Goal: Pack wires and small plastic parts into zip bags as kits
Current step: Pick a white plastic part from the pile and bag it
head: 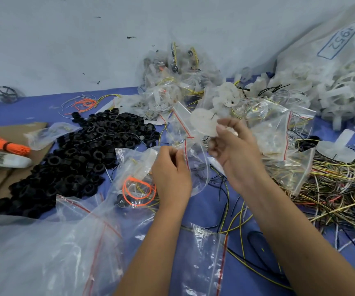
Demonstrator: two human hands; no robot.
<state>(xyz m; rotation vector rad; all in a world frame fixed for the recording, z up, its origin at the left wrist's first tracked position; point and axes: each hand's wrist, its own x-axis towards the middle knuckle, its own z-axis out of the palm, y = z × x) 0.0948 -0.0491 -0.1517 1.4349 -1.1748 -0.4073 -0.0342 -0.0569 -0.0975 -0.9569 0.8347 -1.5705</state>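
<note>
Left hand (171,167) pinches a zip bag (193,150); right hand (234,146) seemingly grips a white plastic disc (204,124).

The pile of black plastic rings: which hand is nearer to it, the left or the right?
Left. The left hand holds a zip bag just right of the black rings; the right hand is farther right, gripping a white plastic disc.
</note>
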